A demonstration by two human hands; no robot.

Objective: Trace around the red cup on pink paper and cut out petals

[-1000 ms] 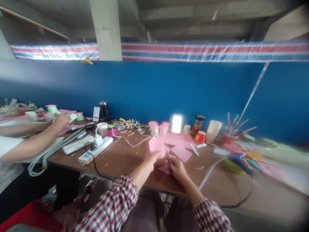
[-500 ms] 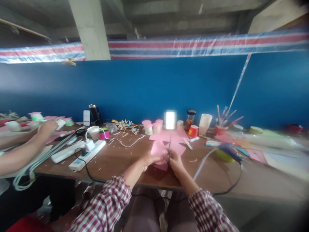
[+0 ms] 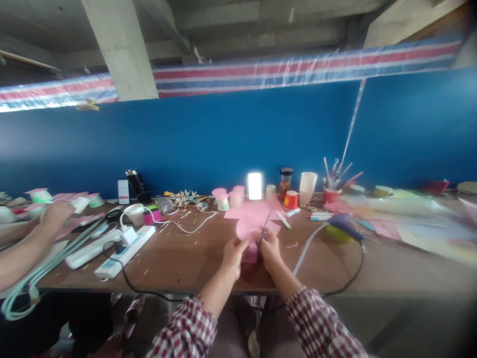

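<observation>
Between my hands is a piece of pink paper (image 3: 246, 226) with a rounded outer edge. My left hand (image 3: 234, 256) pinches its lower left side. Scissors (image 3: 264, 229) sit in my right hand (image 3: 271, 249), their blades pointing up and away over the paper; blur hides whether the blades are apart. A smaller pink scrap (image 3: 251, 253) shows just below the held piece, between the hands. Behind them a larger pink sheet (image 3: 231, 213) lies on the brown table. Paper cups with round pink tops (image 3: 219, 192) stand at the back.
A lit phone (image 3: 255, 186), a dark-lidded jar (image 3: 285, 181), a red cup (image 3: 290, 200) and a white cup (image 3: 307, 188) line the back. Right is a blue glue gun (image 3: 346, 226). Left are a power strip (image 3: 124, 251), cables and another person's arm (image 3: 33, 238).
The view has swung right, so the things on the table sit further left. The pink paper has turned in my hands, its rounded edge now facing up, and my left hand is more upright.
</observation>
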